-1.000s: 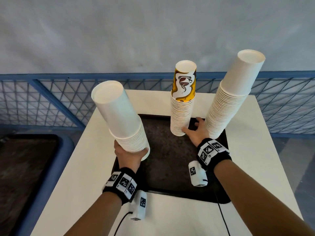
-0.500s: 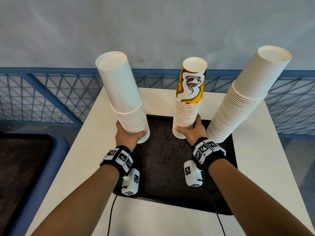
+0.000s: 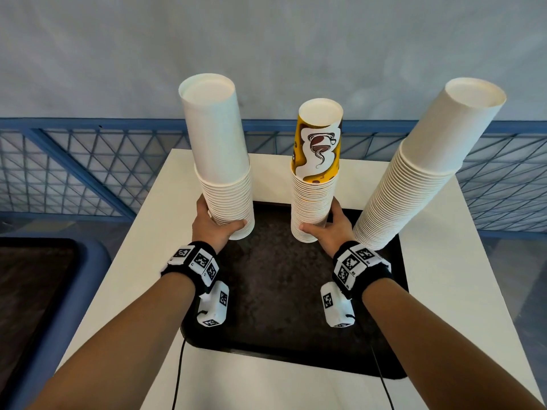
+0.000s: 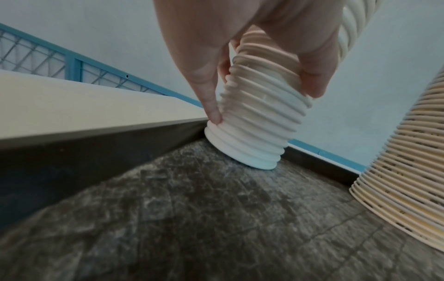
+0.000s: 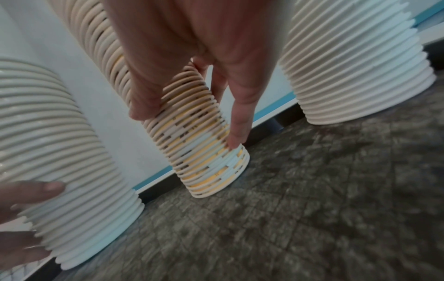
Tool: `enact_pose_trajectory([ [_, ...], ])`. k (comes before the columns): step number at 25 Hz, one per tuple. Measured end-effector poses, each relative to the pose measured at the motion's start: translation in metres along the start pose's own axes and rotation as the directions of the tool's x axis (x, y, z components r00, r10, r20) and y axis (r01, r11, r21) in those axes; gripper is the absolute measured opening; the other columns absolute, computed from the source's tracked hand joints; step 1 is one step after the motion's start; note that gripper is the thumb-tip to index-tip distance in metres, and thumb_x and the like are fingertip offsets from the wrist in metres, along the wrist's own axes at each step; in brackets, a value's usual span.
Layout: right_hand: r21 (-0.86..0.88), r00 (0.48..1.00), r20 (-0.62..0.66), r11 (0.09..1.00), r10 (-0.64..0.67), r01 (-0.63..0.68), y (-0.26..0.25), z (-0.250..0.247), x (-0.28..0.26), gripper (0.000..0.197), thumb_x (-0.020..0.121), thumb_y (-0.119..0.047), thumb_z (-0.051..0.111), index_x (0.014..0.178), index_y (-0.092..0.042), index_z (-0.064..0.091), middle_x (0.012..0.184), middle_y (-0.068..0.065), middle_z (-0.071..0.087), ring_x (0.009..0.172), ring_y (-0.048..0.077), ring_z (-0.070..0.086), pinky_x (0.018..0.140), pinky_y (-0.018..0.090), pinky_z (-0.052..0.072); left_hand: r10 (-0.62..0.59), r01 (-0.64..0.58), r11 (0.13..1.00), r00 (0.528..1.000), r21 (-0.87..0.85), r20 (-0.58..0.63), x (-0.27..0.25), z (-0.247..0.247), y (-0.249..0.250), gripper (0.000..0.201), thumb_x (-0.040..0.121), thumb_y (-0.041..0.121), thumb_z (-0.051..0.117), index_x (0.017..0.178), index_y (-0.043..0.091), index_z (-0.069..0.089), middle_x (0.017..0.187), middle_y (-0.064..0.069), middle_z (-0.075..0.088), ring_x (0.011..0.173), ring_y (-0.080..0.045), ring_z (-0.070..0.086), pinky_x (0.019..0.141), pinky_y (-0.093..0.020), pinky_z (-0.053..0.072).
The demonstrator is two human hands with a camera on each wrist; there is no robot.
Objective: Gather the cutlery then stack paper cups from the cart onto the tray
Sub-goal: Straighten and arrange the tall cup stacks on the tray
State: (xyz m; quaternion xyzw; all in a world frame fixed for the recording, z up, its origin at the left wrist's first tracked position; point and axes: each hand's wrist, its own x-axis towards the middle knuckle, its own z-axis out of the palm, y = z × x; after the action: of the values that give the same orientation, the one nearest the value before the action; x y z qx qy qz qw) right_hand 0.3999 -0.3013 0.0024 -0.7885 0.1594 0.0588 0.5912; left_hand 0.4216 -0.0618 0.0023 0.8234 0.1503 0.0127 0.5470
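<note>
Three stacks of upturned paper cups stand on the black tray [image 3: 275, 294]. My left hand [image 3: 217, 224] grips the base of the plain white stack [image 3: 220, 161] at the tray's far left corner; in the left wrist view its bottom rim [image 4: 250, 152] touches the tray floor [image 4: 216, 218]. My right hand [image 3: 328, 229] grips the base of the middle stack [image 3: 315, 187], topped by a yellow printed cup, seen also in the right wrist view [image 5: 204, 152]. A tall white stack [image 3: 414, 179] leans right at the tray's far right. No cutlery is in view.
The tray lies on a white table [image 3: 461, 291] with bare surface on all sides. A blue mesh railing [image 3: 88, 173] runs behind the table. A dark tray in a blue-rimmed cart [image 3: 44, 291] sits low on the left.
My left hand carried the white stack from the tray's near left to its far left corner and stood it upright. My right hand closed round the middle stack's base.
</note>
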Motion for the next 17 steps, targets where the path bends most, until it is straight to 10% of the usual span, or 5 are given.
enact_pose_trajectory([
  [12,0.005,1.000,0.007,1.000,-0.022,0.022,-0.002,0.006,-0.007,0.085,0.078,-0.011,0.070,0.145,-0.017,0.018,0.148,0.006,0.038,0.137,0.026,0.034,0.114,0.044,0.030,-0.088,0.091,0.995,0.992,-0.030,0.087,-0.002,-0.003,-0.008,0.118,0.040,0.050,0.078,0.141,0.020,0.025,0.139,-0.001,0.047,0.123,-0.021,0.048,0.107,-0.040,0.040],
  [17,-0.114,0.997,0.016,0.990,0.079,-0.077,-0.014,0.004,-0.010,0.082,0.079,-0.015,0.068,0.145,-0.014,0.020,0.146,0.011,0.039,0.135,0.030,0.037,0.112,0.044,0.033,-0.364,0.312,0.919,0.908,0.240,0.210,-0.013,-0.008,0.010,0.070,0.078,0.033,0.070,0.138,0.016,0.039,0.141,-0.007,0.049,0.125,-0.030,0.049,0.093,-0.036,0.046],
])
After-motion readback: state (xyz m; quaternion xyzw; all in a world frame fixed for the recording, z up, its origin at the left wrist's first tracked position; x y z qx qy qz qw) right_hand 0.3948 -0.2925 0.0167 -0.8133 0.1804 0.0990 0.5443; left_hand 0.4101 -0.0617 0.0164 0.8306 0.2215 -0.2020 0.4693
